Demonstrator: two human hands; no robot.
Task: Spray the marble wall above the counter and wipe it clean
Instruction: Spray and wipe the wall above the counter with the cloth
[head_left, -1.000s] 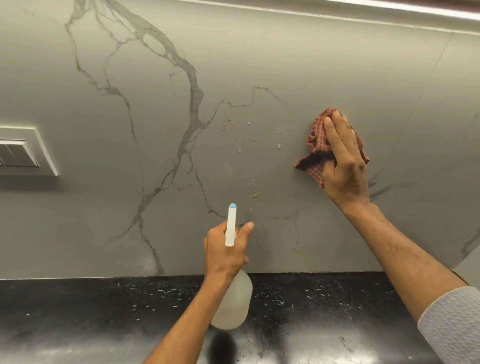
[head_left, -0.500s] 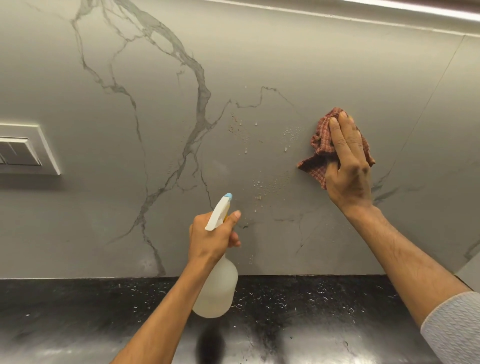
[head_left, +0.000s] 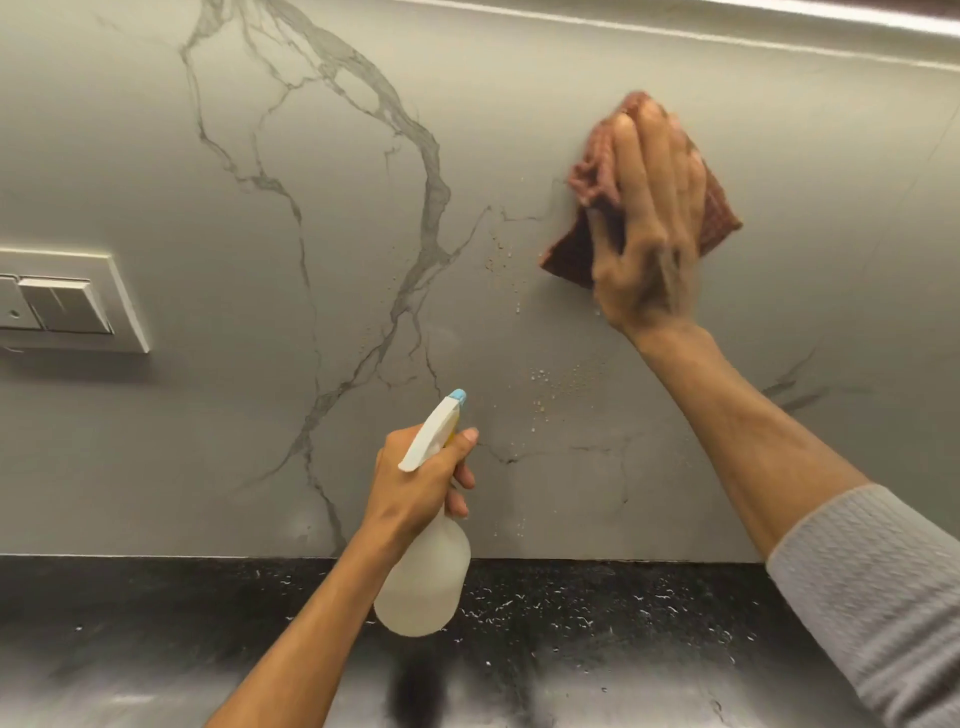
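Observation:
The grey marble wall (head_left: 218, 415) with dark veins fills the view above a black counter (head_left: 156, 623). My left hand (head_left: 415, 483) grips a white spray bottle (head_left: 423, 577) with a blue nozzle tip, held near the wall low in the middle, nozzle pointing up and to the right. My right hand (head_left: 647, 228) presses a red checked cloth (head_left: 719, 218) flat against the wall at the upper right; it is motion-blurred. Spray droplets (head_left: 558, 384) cling to the wall between the two hands.
A white switch plate (head_left: 67, 301) is mounted on the wall at the left. A light strip (head_left: 727, 36) runs along the top of the wall. The glossy counter carries white speckles and reflections.
My right hand has slid the cloth up and to the left over the droplets. My left hand with the bottle has shifted left and tilted its nozzle to the right.

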